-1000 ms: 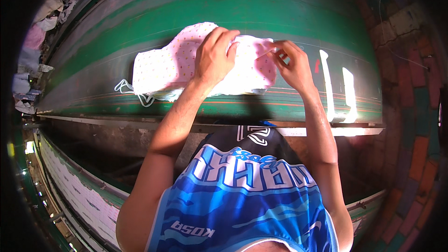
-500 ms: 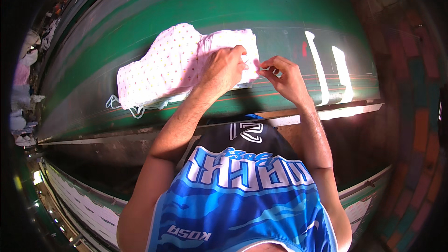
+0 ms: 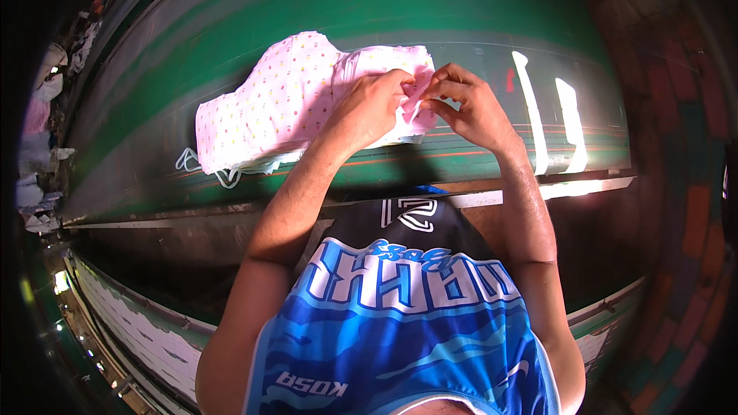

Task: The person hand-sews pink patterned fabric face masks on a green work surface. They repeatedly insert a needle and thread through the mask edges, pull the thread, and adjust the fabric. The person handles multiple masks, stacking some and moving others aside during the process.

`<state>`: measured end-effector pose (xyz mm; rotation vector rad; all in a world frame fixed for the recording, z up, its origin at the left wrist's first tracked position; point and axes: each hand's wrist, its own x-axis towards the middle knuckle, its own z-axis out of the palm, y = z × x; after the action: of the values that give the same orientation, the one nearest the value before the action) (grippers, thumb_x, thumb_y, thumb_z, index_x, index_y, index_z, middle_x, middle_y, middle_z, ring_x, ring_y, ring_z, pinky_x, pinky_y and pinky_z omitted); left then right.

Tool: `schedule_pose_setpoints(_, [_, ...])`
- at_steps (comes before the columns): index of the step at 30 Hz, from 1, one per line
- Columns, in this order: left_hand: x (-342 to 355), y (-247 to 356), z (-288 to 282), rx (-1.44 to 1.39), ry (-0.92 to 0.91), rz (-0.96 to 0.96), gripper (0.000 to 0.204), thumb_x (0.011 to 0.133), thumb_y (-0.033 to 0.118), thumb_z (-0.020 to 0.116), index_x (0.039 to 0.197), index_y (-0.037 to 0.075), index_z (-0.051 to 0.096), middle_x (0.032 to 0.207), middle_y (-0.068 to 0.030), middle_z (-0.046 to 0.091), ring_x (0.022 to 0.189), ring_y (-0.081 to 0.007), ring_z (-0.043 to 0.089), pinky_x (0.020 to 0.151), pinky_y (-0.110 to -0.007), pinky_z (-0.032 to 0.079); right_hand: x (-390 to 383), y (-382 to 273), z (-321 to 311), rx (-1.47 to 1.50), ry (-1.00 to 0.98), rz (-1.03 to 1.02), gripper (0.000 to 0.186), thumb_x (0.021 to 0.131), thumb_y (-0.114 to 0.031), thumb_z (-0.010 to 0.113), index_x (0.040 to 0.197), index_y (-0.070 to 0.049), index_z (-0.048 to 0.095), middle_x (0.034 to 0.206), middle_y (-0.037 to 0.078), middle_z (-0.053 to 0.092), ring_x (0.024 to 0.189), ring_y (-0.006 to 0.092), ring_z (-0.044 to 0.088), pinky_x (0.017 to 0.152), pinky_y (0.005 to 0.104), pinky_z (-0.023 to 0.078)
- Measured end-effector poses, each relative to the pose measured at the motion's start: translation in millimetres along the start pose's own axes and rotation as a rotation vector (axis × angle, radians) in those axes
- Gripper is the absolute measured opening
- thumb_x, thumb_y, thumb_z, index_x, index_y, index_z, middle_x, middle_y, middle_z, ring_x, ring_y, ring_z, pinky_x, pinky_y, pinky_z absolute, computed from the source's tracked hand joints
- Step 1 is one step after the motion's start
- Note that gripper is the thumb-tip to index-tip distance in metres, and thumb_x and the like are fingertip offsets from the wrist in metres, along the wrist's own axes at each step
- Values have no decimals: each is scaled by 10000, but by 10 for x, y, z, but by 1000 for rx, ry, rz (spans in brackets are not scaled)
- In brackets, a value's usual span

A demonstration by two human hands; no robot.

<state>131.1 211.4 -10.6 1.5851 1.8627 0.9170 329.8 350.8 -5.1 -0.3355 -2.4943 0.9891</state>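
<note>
A stack of pale pink cloth pieces with small coloured dots (image 3: 269, 92) lies on a long green table (image 3: 477, 8), with thin white loops of tie (image 3: 227, 175) poking out at its left end. My left hand (image 3: 369, 107) is on the right part of the cloth, fingers curled and pinching its folded fabric. Just right of it, my right hand (image 3: 465, 104) pinches the cloth's right edge with thumb and forefinger, where the fabric is puckered up. Both hands' fingertips are partly hidden in the folds.
Piles of cloth scraps (image 3: 46, 115) crowd the far left edge. Bright sunlight patches lie on the table right of the cloth. A metal rail (image 3: 576, 184) runs along the near edge. A multicoloured brick-like floor (image 3: 684, 277) shows at the right.
The cloth appears further left in view. My left hand moved down over it. My right hand shifted leftward, closer to my left hand, and the right end of the cloth is now more puckered.
</note>
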Motion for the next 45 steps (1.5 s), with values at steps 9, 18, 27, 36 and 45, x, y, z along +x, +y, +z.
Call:
schedule_pose_setpoints(9, [-63,21,11,-88,196,173,363,1023,160,797,1353,28,722,915,-88,755,770,-165,696,725,-354,578,195,-45,3,70,27,67,140,1001,-41,764,1140,-32,745,1109,120,742,984,304,756,787,411,604])
schedule_pose_setpoints(18, [73,-73,-158,-180,353,-13,349,951,100,868,1283,52,769,910,-31,787,762,-67,677,706,-265,569,123,-87,86,91,208,135,215,1035,-186,804,1191,-49,749,1074,91,749,838,216,691,704,355,559])
schedule_pose_setpoints(27, [163,-327,-345,-76,386,-138,385,969,114,855,1331,38,750,981,-61,798,844,-112,732,779,-298,610,-164,-76,197,42,45,119,167,952,-101,865,1086,-44,784,1061,86,731,937,250,752,785,399,619])
schedule_pose_setpoints(36, [124,-290,-366,33,435,-47,373,975,73,816,1342,56,751,1071,-81,791,865,-154,752,792,-312,616,-137,-5,249,34,52,238,127,902,-64,868,1011,-63,804,1053,94,724,922,266,746,772,402,608])
schedule_pose_setpoints(45, [-152,-5,-129,64,186,384,227,919,58,818,1137,31,763,1061,-117,748,949,-296,734,839,-416,606,80,-51,52,-65,-92,203,82,893,-46,783,972,-45,805,1020,122,734,895,316,745,790,434,599])
